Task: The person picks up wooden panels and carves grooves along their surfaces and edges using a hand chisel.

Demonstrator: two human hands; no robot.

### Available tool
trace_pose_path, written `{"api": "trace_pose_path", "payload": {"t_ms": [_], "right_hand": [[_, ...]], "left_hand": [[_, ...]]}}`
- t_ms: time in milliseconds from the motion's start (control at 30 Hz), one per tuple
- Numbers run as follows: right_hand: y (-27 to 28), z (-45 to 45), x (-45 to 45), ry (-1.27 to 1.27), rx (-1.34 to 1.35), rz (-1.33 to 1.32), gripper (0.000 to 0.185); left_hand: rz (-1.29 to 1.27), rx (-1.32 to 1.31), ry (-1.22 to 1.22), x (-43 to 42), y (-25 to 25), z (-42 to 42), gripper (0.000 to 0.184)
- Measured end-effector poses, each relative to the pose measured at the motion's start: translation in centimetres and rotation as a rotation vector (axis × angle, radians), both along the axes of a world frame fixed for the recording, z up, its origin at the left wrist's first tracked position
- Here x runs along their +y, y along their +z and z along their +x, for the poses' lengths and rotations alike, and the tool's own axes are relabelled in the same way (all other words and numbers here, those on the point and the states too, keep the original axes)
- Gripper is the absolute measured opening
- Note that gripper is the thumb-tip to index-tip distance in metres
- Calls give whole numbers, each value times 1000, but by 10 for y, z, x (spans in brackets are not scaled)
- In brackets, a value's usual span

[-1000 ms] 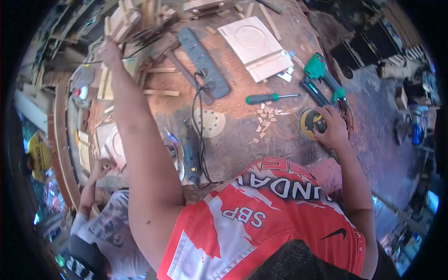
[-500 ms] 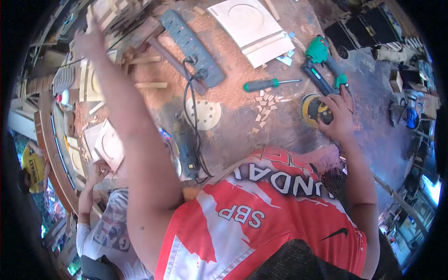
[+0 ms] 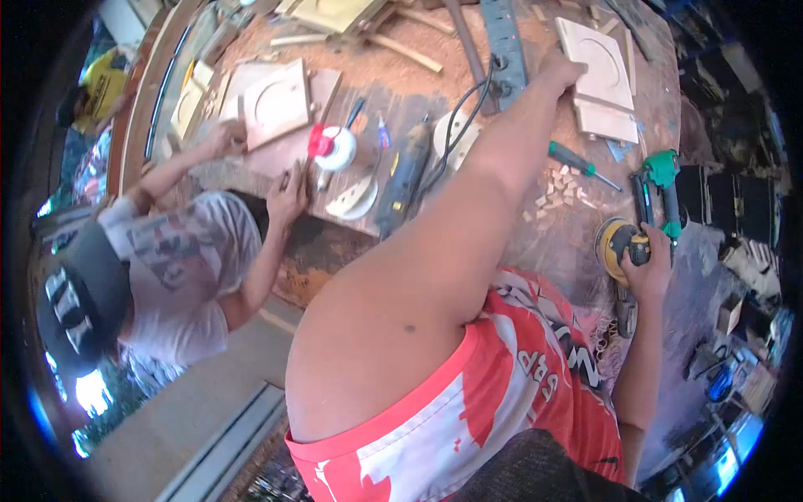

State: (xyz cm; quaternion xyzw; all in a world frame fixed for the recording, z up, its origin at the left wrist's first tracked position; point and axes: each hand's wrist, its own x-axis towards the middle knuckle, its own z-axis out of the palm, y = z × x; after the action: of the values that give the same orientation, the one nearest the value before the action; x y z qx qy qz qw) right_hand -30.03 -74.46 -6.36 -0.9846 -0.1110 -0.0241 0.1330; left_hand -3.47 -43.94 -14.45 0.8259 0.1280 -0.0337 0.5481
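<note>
My left hand [image 3: 563,72] reaches across the bench to a pale wooden panel [image 3: 604,75] with a round recess. Its fingers are closed over the panel's left edge. A second, narrower wooden piece [image 3: 608,122] lies against the near end of that panel. On the right, my right hand [image 3: 652,268] is wrapped around a yellow and black orbital sander [image 3: 616,249], which rests at the bench edge. Just beyond the sander lies a green nail gun [image 3: 662,170]. A green-handled screwdriver [image 3: 577,158] sits between my arms, beside several small wood chips [image 3: 560,187].
A co-worker [image 3: 180,268] at the left handles another recessed panel [image 3: 277,106]. Near them stand a white bottle with a red cap [image 3: 333,148] and an angle grinder [image 3: 406,180]. A power strip [image 3: 503,42] and corded cable lie on the sawdust-covered bench [image 3: 393,71].
My left hand has come from the far left to the recessed panel. The view has swung left, showing more of the co-worker. My right hand stays on the sander.
</note>
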Motion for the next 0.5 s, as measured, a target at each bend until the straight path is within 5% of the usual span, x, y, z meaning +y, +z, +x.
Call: {"api": "trace_pose_path", "payload": {"t_ms": [67, 133, 167, 200, 267, 300, 333, 367, 400, 433, 467, 500], "right_hand": [[2, -4, 2, 11, 8, 4, 59], [-1, -5, -2, 11, -46, -49, 60], [-6, -2, -6, 21, -7, -18, 60], [-8, 0, -11, 32, 34, 14, 60], [10, -16, 17, 82, -141, -362, 55], [-1, -21, 28, 185, -173, -348, 54], [-21, -27, 38, 291, -218, -329, 53], [-47, -41, 48, 512, -418, -43, 54], [-16, -47, 93, 457, 265, -59, 51], [-43, -52, 107, 642, 105, 102, 49], [-80, -57, 121, 822, -57, 268, 48], [-101, -54, 143, 869, -125, 157, 40]], "left_hand": [[-274, 186, 10, -2, 48, -28, 60], [-223, -240, 131, -19, -27, 7, 49], [-394, -216, 212, -18, -15, 1, 44], [-128, -433, 168, -2, 29, -42, 47], [-92, -511, 114, 25, 58, -94, 44], [-357, -660, 115, 33, 55, -101, 42], [-140, -461, 150, 43, 123, -165, 41], [-47, -768, 199, 62, 96, -166, 40], [60, -615, 201, 63, 138, -220, 53], [491, -718, 321, 78, 145, -245, 29], [387, -737, 336, 76, 154, -277, 31], [283, -757, 351, 69, 164, -309, 33]]}}
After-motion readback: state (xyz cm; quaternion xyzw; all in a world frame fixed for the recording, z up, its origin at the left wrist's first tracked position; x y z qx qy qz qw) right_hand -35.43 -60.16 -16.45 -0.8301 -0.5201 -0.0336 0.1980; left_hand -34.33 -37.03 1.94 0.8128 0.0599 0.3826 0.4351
